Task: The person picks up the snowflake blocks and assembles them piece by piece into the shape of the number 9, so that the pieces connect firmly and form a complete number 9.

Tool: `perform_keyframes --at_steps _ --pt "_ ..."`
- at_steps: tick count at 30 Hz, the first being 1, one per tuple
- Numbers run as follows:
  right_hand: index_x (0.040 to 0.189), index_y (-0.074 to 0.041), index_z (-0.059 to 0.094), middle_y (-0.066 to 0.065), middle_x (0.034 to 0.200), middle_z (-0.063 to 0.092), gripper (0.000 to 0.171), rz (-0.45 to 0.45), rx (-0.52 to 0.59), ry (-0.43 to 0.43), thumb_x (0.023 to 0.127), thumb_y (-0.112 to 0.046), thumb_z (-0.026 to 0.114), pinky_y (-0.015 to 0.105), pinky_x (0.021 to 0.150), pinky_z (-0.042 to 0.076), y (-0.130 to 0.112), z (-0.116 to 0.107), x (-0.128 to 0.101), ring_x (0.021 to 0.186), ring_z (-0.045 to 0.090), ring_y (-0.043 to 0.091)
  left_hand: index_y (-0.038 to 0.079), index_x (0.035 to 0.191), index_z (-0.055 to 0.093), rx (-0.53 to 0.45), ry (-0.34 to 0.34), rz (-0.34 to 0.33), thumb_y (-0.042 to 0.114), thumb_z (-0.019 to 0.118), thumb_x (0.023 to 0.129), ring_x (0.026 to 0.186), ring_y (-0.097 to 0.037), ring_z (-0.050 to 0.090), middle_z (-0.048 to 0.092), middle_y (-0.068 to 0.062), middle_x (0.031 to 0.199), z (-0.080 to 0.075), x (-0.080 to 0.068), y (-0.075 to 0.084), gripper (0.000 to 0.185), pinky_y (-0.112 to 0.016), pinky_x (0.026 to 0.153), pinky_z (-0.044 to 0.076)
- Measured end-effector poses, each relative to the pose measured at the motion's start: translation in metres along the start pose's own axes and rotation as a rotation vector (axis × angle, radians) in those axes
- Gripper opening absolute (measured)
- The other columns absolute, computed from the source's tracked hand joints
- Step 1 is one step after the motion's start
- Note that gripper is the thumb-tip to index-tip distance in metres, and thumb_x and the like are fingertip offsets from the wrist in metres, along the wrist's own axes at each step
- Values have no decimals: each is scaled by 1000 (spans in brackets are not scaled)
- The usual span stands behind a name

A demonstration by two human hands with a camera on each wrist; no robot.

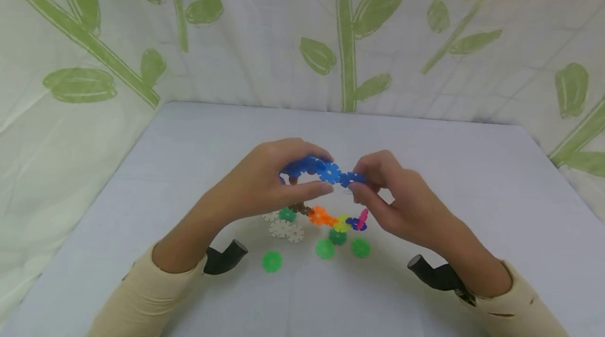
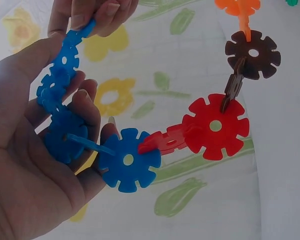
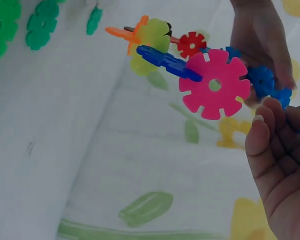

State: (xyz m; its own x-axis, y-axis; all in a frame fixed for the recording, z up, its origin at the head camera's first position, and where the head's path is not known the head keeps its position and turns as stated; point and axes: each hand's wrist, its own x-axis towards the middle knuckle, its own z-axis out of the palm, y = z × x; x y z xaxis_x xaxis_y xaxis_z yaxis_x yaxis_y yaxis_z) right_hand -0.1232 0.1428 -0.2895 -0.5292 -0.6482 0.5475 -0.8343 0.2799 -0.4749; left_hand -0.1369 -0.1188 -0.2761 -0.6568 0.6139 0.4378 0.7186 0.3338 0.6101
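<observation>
- My left hand (image 1: 264,182) curls thumb and fingers round the blue run of a snowflake-disc chain (image 1: 326,171), held above the white table (image 1: 472,179); the left wrist view shows those blue discs (image 2: 65,125) cradled against the palm.
- My right hand (image 1: 397,198) pinches the chain's other blue end disc (image 1: 352,178) between thumb and fingertips, narrow, just beside the left hand.
- From the grip the chain loops down and under: a red disc (image 2: 215,127), a brown disc (image 2: 253,52), then orange, and on the right side a pink disc (image 3: 214,84) slotted on a dark blue one (image 3: 167,61).
- To join the ends cleanly, I judge the two blue discs should meet at right angles, notch into notch, and be pressed straight in without twisting, or the neighbouring joints may pop loose.
- I would keep the left grip close to the joint so the hanging loop does not drag on it.
- Loose on the table below lie green discs (image 1: 271,261) and white discs (image 1: 280,228), near the loop's bottom; whether it touches them I cannot tell.
- A leaf-printed cloth (image 1: 345,38) backs the table.
</observation>
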Motion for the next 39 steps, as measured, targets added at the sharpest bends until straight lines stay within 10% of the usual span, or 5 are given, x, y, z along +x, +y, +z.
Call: perform_keyframes --at_steps 17,25,33,39 --pt "114 2 46 -1 84 69 36 -46 -71 48 105 -32 48 21 69 56 -5 9 0 72 66 7 10 124 68 -8 -48 44 23 75 92 81 -3 58 64 9 101 5 -1 0 34 -23 68 53" --pt "112 4 45 5 89 70 23 -83 -87 54 100 -8 61 23 71 57 -3 10 0 74 68 11 7 125 68 -72 -65 55 18 76 91 78 -3 57 63 8 95 8 0 1 36 -25 68 53" --pt "121 4 49 6 101 69 37 -99 -9 64 106 -30 49 25 80 56 3 15 6 85 71 15 11 121 69 63 -63 61 30 81 86 74 -6 54 67 8 102 -2 -3 6 41 -24 62 50" --pt "119 0 56 5 98 67 17 23 177 84 104 -3 48 28 72 56 26 16 5 85 64 19 12 116 71 92 -55 81 27 82 85 76 -4 57 67 9 100 -21 -8 9 36 -24 65 52"
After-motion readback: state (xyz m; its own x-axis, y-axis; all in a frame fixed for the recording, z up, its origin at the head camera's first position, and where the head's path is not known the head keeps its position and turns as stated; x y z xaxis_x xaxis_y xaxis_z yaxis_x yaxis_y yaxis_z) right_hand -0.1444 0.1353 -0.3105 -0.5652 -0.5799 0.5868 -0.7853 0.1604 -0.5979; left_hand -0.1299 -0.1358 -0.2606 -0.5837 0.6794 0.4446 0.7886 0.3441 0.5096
